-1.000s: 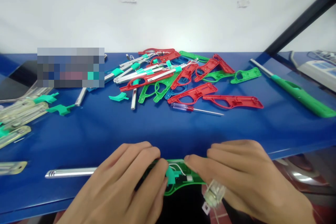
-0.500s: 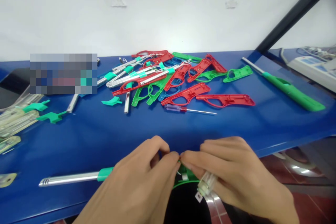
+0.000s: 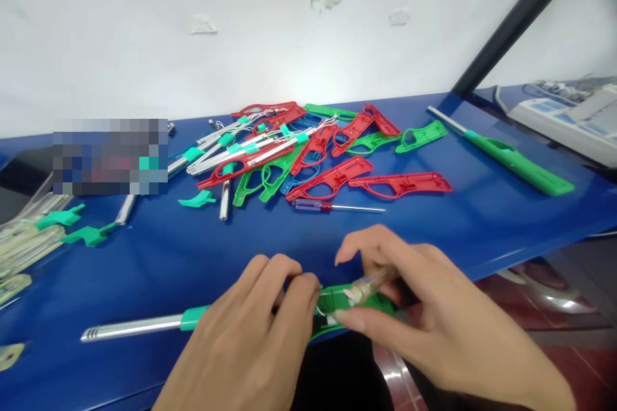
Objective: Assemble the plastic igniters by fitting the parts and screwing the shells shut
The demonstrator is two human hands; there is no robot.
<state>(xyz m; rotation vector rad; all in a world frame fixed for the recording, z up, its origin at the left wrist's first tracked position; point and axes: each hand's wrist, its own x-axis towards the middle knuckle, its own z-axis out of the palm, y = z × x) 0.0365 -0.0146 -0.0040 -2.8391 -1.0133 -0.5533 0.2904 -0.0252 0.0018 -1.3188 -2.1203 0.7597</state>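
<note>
Low centre, left hand (image 3: 250, 334) gripping half-hidden green casing (image 3: 333, 299), right hand (image 3: 434, 314) apparently clear tube (image 3: 375, 284)

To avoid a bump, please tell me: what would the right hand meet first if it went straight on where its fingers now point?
Most likely the left hand, whose bent fingers are just ahead of the right hand, by the green casing. Height is unclear from this view.

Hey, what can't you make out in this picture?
Head view: the left hand hides part of the green casing.
Head view: the right hand hides one end of the clear cylinder.
Head view: the left edge cuts off the yellowish part at lower left.
Head view: print on the white device is too small.
</note>
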